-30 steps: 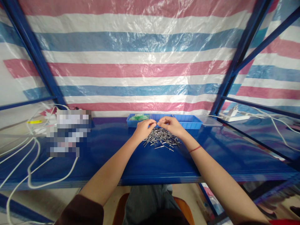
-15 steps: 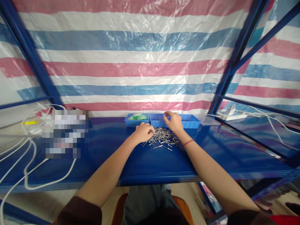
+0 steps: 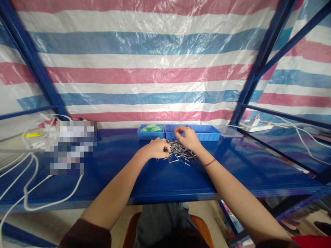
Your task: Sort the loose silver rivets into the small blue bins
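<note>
A loose heap of silver blind rivets (image 3: 181, 151) lies on the blue table. At the left edge of the heap, my left hand (image 3: 158, 148) rests with curled fingers and thumb drawn together; what they grip is hidden. My right hand (image 3: 188, 137) hovers over the heap's far side, in front of the middle blue bin (image 3: 169, 132). Its thumb and forefinger meet in a pinch, and anything between them is too small to make out. Green-and-white packets (image 3: 152, 128) fill the left blue bin (image 3: 144, 135). To the right stands another blue bin (image 3: 207, 137).
A clear plastic lid (image 3: 231, 131) lies right of the bins. White cables (image 3: 32, 182) loop over the table's left side beside a blurred-out patch. A white power strip (image 3: 258, 127) sits at the right. Blue frame posts and a striped tarp (image 3: 155, 75) enclose the back.
My right hand has moved left and slightly down from over the middle and right bins, its spread fingers closing into a pinch. My left hand has shifted slightly down.
</note>
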Tool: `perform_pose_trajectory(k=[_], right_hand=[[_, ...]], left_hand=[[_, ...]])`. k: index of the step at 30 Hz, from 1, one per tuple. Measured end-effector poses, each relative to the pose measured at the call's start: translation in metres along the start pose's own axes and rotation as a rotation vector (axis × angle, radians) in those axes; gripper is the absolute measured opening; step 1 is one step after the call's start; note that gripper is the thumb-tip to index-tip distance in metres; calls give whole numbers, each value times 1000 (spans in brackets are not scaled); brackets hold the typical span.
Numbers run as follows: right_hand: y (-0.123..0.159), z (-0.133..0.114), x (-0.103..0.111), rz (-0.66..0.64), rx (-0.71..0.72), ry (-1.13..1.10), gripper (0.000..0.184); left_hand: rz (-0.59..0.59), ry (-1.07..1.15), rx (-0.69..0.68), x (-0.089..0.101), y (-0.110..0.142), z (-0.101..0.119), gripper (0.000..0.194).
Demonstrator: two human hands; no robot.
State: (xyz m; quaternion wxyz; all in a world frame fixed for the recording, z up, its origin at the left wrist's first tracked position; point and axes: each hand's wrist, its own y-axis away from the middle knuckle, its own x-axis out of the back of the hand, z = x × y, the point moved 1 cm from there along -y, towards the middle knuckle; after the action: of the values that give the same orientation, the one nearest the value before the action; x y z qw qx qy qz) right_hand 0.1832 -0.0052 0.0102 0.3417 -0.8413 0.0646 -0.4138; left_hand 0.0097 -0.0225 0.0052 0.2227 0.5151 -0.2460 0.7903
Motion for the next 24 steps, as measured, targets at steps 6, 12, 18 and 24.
perform_pose_trajectory(k=[6, 12, 18, 24], right_hand=[[3, -8, 1, -72, -8, -43, 17], [3, 3, -5, -201, -19, -82, 23], [3, 4, -13, -261, -48, -438, 13], [2, -5, -12, -186, -142, -676, 20]], left_hand=[[31, -45, -74, -4, -6, -10, 11], [250, 154, -45, -10, -14, -18, 18], [354, 456, -26, -16, -24, -26, 19], [373, 635, 26, -12, -24, -22, 19]])
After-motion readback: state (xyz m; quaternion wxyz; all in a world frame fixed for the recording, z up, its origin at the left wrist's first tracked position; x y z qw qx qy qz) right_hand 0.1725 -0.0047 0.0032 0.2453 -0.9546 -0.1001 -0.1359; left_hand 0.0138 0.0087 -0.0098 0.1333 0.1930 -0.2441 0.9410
